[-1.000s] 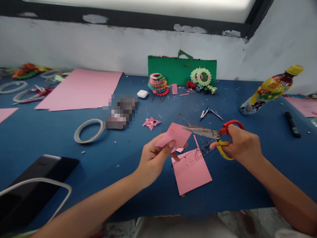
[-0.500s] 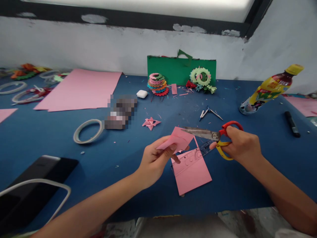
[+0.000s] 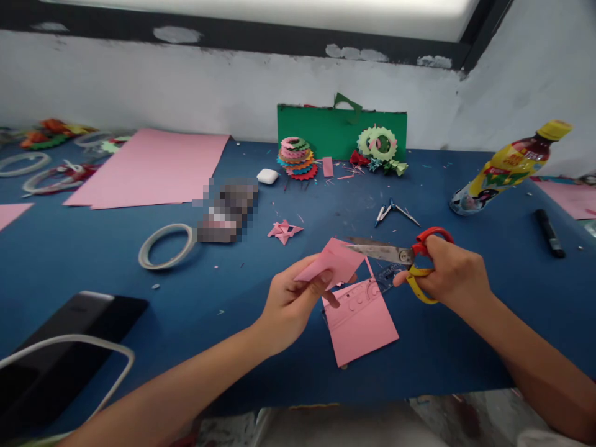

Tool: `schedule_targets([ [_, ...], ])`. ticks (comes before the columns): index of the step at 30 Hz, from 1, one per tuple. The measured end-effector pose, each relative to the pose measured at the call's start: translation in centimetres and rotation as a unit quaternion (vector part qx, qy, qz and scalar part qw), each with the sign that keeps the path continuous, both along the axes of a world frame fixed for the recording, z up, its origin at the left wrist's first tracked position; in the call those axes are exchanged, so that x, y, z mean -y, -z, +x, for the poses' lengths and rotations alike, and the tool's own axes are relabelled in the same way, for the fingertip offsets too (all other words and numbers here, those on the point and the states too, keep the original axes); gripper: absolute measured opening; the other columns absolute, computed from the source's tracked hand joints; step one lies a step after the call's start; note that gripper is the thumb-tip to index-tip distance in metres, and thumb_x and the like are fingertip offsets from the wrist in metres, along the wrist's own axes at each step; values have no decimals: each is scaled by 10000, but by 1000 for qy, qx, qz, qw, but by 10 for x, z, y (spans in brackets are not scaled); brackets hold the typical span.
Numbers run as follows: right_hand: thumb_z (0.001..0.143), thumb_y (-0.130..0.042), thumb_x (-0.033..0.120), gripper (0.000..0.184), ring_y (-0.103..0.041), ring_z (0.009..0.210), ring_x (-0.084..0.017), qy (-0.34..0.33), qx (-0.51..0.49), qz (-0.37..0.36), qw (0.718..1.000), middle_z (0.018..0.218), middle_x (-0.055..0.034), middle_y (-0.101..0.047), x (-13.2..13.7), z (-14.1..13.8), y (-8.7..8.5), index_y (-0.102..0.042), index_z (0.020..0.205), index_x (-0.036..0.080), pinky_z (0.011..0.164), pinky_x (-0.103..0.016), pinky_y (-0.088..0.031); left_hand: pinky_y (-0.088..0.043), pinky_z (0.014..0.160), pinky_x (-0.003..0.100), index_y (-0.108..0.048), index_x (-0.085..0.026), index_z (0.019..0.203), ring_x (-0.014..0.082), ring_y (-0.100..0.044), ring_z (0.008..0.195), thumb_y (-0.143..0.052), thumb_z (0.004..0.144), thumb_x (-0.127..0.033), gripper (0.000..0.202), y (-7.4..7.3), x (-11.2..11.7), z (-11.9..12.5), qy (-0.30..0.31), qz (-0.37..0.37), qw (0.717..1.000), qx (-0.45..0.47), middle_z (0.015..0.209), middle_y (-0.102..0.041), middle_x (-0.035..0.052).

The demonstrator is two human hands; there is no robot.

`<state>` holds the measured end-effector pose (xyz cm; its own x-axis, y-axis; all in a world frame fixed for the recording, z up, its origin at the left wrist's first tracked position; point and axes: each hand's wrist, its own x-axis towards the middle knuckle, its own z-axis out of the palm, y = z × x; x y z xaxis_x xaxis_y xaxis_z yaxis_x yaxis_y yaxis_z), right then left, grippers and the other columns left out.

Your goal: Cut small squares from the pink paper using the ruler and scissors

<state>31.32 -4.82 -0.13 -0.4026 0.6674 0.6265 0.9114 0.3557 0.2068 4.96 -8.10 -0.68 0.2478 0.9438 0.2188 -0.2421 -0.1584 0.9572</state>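
The left hand [image 3: 289, 299] pinches a pink paper piece [image 3: 331, 262] above the bench [image 3: 84, 248], and the right hand [image 3: 454, 273] grips scissors [image 3: 395, 253] with the blade tips at its edge, so cutting seems barely begun.

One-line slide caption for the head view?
At a blue table, the left hand holds a pink paper piece; the right hand holds scissors at its edge.

Nothing legible here: the bottle [image 3: 507, 167] carries a yellow label with print too blurred to read, the clear ruler [image 3: 386, 274] has markings too small, and the scissors [image 3: 378, 251] show no readable mark.
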Motion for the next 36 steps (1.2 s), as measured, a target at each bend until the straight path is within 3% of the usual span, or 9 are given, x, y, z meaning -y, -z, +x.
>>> schedule_targets([
  [3, 761, -478, 602, 421, -494, 498, -128, -3, 8, -4, 1000, 551, 14, -497, 0, 0, -1, -482, 731, 182, 496, -248, -279, -570, 539, 274, -675, -206, 968, 120, -619, 594, -495, 893, -181, 197, -1, 1, 0, 4, 12, 1000, -19, 931, -666, 42],
  [10, 803, -467, 560, 388, -462, 476, -116, -17, 16, 1, 1000, 528, 24, -469, 1, 1, 0, -449, 677, 194, 498, -257, -250, -569, 536, 274, -685, -194, 970, 206, -651, 787, -493, 887, -214, 210, -9, 2, 1, 22, 9, 999, -47, 953, -685, 74],
  [22, 820, -485, 533, 385, -441, 460, -101, -22, 21, 15, 999, 502, 31, -470, 1, 0, -1, -481, 646, 190, 480, -247, -233, -566, 528, 275, -665, -182, 908, 143, -631, 599, -499, 884, -210, 170, -6, 2, 1, 4, 14, 998, -66, 839, -669, 40],
  [28, 787, -482, 551, 376, -467, 471, -114, -13, 19, -5, 1000, 523, 26, -476, 2, -2, -3, -465, 674, 192, 485, -248, -259, -569, 521, 277, -663, -180, 916, 184, -643, 719, -494, 887, -236, 180, -5, 2, 1, 8, 9, 998, -61, 936, -680, 69],
  [36, 779, -469, 534, 359, -490, 502, -125, -19, 8, -28, 999, 560, 14, -482, 4, -5, -2, -464, 695, 185, 495, -251, -276, -571, 547, 279, -672, -177, 933, 142, -631, 606, -490, 889, -213, 191, -6, 2, 1, 13, 9, 998, -69, 931, -690, 65],
])
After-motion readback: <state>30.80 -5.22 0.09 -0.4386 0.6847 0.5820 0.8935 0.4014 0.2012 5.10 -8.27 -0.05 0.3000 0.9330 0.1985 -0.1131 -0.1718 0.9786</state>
